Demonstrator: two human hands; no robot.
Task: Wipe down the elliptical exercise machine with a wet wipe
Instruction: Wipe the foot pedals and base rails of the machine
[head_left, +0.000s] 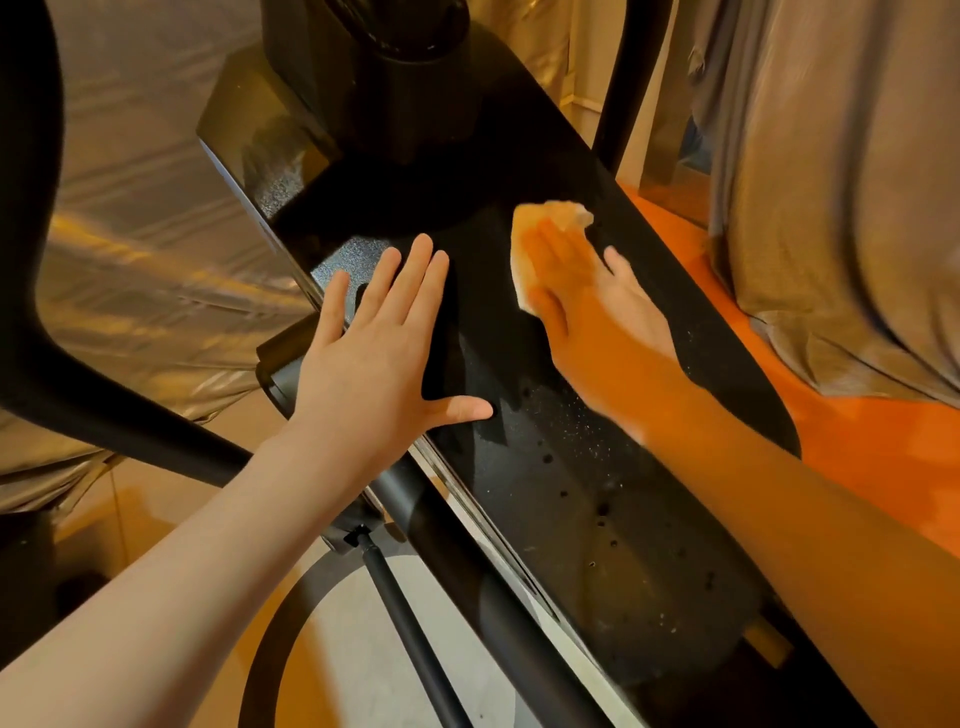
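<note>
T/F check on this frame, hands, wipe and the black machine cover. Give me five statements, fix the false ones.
1. The right hand presses the wet wipe flat on the black cover. True.
2. The left hand holds the wipe. False: it rests flat on the cover, fingers spread, holding nothing.
3. Droplets dot the cover near the right forearm. True.
4. The wipe hangs off the cover's edge. False: it lies on the top surface.
5. The two hands touch. False: they are apart.
</note>
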